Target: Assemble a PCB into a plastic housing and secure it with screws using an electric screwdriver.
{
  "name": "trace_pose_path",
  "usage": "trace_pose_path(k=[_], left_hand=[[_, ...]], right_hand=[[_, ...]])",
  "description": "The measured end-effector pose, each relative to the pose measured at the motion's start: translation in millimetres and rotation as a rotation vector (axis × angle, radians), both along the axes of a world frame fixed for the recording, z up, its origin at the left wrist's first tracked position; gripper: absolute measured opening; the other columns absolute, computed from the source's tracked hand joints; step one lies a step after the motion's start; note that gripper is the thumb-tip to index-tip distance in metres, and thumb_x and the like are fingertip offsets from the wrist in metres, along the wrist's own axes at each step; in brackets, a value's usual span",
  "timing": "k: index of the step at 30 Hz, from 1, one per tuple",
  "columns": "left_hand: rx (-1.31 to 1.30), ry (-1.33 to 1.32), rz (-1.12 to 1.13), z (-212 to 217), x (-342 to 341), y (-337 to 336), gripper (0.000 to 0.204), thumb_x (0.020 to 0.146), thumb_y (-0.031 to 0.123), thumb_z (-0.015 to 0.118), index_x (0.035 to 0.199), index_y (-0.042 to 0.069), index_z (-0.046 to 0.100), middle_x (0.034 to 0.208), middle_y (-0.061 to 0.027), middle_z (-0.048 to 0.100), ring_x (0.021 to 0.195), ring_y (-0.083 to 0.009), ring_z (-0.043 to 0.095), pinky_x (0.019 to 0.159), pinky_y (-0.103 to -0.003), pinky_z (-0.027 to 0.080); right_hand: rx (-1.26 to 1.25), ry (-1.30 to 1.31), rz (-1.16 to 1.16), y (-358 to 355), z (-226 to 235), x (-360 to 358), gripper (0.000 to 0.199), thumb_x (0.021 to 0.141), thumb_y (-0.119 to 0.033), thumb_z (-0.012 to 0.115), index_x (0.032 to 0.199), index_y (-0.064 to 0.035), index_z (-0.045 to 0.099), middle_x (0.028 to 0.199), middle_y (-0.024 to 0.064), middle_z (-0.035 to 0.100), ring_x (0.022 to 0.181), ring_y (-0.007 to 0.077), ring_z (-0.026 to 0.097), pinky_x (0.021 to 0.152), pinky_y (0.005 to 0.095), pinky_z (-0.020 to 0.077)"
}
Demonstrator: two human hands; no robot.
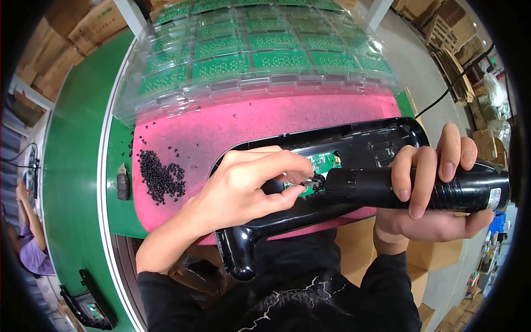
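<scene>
Glossy black plastic, long and curved: a housing shell (pixel 354 145) lying across the centre of the frame, open side up, rounded end toward the lower middle. Inside the shell, a small green circuit board (pixel 322 161), partly hidden by fingers and tool. Left hand (pixel 243 191) reaching in from lower left, thumb and forefinger pinched narrow on a tiny dark screw (pixel 313 181) at the board. Right hand (pixel 428 191) at centre right, fingers wrapped round a black electric screwdriver (pixel 409 187), ribbed and matte along the barrel, tip meeting the pinched screw. Board's lower half blocked from view by the left fingers.

Under the shell, a bright pink foam mat (pixel 232 124), soft and grainy, filling the middle of the frame. On its left part, a heap of small black screws (pixel 160 176), with strays scattered toward the upper left of the mat. Behind the mat, across the top of the frame, clear moulded plastic trays (pixel 260 52) holding rows of green circuit boards. Left of the mat, a green belt surface (pixel 74 166), smooth, with a small dark object (pixel 123 182) just beside the mat edge. At lower left, another black housing (pixel 88 307) on the belt. Far left edge, a second person's arm in a purple sleeve (pixel 33 255). Brown cardboard boxes (pixel 442 27) at upper right, well apart.
</scene>
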State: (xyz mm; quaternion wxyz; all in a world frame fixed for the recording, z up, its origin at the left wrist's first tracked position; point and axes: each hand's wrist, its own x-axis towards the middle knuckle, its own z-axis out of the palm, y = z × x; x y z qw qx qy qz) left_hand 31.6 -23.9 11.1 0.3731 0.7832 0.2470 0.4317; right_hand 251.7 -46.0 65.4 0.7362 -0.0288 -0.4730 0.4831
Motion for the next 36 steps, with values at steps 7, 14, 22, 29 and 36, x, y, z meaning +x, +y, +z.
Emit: trace_pose_path(k=[7,14,22,29,36], left_hand=[[0.052,0.067,-0.027,-4.2,0.7,-0.4,0.028,0.072,-0.008,0.075,0.096,-0.002,0.063,0.087,-0.0109,0.07,0.078,-0.0204,0.071,0.073,-0.03,0.058],[0.036,0.115,-0.071,1.0,0.2,1.3,0.03,0.073,-0.002,0.077,0.1,-0.002,0.063,0.092,-0.0119,0.07,0.083,-0.0257,0.07,0.075,-0.034,0.056],[0.045,0.161,-0.228,-4.8,3.2,5.2,0.022,0.079,0.007,0.073,0.096,-0.004,0.066,0.093,-0.0153,0.068,0.089,-0.0336,0.067,0.077,-0.041,0.054],[0.453,0.124,0.102,-9.9,6.3,8.4,0.026,0.06,-0.004,0.07,0.085,-0.002,0.062,0.073,-0.0086,0.061,0.069,-0.024,0.065,0.059,-0.034,0.053],[0.297,0.224,0.236,-1.9,5.8,7.9,0.015,0.075,-0.002,0.073,0.087,-0.001,0.064,0.076,-0.0106,0.065,0.069,-0.0267,0.065,0.059,-0.035,0.052]], right_hand=[[0.107,-0.061,0.03,1.9,-3.3,-0.4,0.052,0.079,-0.043,0.072,0.095,-0.0049,0.042,0.086,0.0044,0.045,0.038,0.0099,0.051,0.036,0.0241,0.0428],[0.213,-0.07,0.133,7.3,-2.7,-2.3,0.047,0.079,-0.038,0.072,0.091,-0.0034,0.043,0.081,0.0072,0.049,0.035,0.0123,0.054,0.031,0.0256,0.0478],[0.105,-0.139,0.256,6.9,-7.7,1.2,0.039,0.083,-0.035,0.068,0.092,-0.0058,0.043,0.084,0.0064,0.05,0.039,0.0159,0.058,0.036,0.0287,0.0496],[0.014,-0.152,0.209,11.0,-5.5,12.3,0.056,0.081,-0.053,0.072,0.095,-0.0076,0.042,0.087,0.0065,0.049,0.041,0.0163,0.057,0.039,0.0299,0.0444],[-0.106,-0.33,-0.083,30.8,-11.6,32.7,0.074,0.081,-0.069,0.062,0.107,-0.0016,0.044,0.092,0.0076,0.045,0.046,0.0146,0.052,0.05,0.0318,0.0431]])
